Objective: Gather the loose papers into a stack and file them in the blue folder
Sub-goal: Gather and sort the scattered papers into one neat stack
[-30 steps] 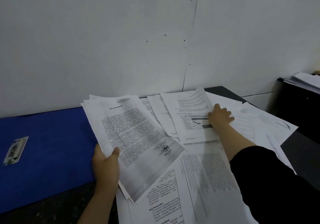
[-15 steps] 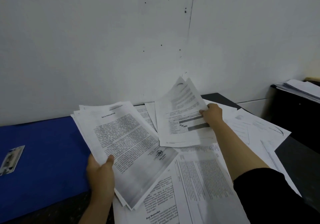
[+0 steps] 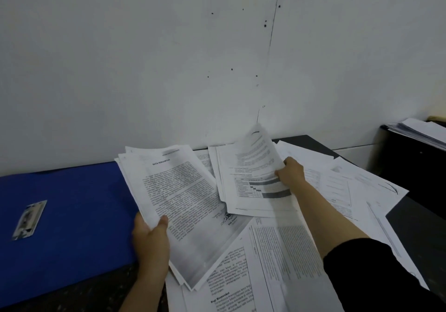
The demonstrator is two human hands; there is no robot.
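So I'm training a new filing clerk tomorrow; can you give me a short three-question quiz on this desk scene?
1. True or false: the blue folder lies to the left of the loose papers.
2. Which hand grips the stack headed "KATA PENGANTAR"?
A. left hand
B. right hand
C. neither
3. Fill in: the sheets lifted by the right hand carry a printed ____ with dark shaded bars.

Key: 1 true; 2 A; 3 table (chart).
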